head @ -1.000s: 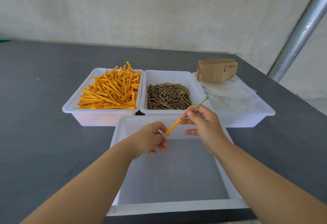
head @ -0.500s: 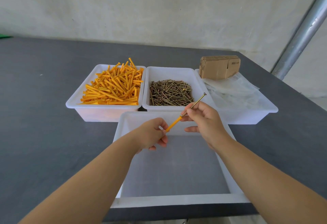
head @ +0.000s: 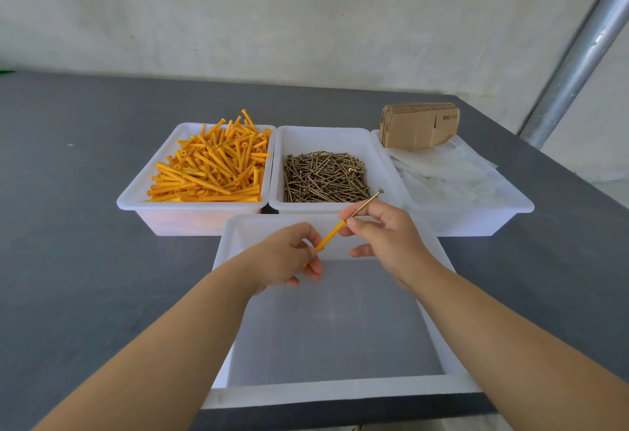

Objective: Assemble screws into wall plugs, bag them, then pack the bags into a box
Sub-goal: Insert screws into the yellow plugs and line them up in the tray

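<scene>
Gripping: left hand [head: 289,253] curled round orange wall plug [head: 329,236] | right hand [head: 384,236] pinches screw [head: 366,203]

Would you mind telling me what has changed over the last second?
Very little: the right hand has fed the screw slightly further into the orange plug, so less shank shows. The left hand still grips the plug over the empty front bin. The bins behind are unchanged.

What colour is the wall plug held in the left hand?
Orange; the wall plug shows clearly in the head view, gripped by the left hand.
</scene>
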`<state>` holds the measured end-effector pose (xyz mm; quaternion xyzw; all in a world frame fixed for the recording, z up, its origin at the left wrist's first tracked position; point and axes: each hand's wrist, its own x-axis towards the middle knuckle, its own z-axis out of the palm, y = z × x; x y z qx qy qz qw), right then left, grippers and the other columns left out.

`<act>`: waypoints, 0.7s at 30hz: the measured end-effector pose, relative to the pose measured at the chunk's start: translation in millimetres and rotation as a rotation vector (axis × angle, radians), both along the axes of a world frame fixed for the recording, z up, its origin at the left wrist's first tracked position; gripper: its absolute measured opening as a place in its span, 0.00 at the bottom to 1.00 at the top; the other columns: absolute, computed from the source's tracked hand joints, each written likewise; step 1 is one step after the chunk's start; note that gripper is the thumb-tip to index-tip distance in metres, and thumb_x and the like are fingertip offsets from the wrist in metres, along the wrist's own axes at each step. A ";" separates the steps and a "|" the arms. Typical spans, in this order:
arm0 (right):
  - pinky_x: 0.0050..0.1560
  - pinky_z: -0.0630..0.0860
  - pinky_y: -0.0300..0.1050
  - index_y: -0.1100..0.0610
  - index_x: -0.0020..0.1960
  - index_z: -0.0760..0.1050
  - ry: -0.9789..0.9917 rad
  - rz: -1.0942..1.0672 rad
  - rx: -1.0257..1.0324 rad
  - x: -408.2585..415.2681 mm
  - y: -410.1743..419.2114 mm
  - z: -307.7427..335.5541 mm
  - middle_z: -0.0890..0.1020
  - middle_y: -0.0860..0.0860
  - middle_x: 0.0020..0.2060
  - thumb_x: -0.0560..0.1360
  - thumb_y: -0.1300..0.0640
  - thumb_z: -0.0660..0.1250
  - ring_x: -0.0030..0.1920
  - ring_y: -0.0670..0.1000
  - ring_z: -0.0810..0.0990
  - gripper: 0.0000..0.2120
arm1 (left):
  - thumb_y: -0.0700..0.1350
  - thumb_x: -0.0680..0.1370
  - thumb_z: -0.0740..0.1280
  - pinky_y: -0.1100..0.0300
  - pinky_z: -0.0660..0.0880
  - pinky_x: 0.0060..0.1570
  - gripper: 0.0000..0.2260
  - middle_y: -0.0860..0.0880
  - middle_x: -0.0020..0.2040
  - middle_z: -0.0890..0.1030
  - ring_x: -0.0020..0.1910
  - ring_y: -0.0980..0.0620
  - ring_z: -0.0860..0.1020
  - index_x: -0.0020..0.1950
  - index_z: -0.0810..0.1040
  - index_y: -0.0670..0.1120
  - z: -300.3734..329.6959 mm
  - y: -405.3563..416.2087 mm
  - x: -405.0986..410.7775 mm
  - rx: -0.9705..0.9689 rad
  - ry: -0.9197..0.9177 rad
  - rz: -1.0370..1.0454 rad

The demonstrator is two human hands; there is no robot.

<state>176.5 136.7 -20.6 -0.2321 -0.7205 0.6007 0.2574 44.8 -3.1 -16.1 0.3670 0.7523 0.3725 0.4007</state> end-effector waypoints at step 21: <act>0.39 0.71 0.37 0.53 0.56 0.83 -0.281 0.122 0.527 -1.2 -9.1 -7.2 0.80 0.50 0.36 0.81 0.61 0.61 0.36 0.44 0.75 0.12 | 0.36 0.78 0.61 0.59 0.73 0.39 0.10 0.45 0.41 0.80 0.41 0.51 0.77 0.48 0.79 0.48 -2.6 0.2 -1.9 0.284 0.236 0.240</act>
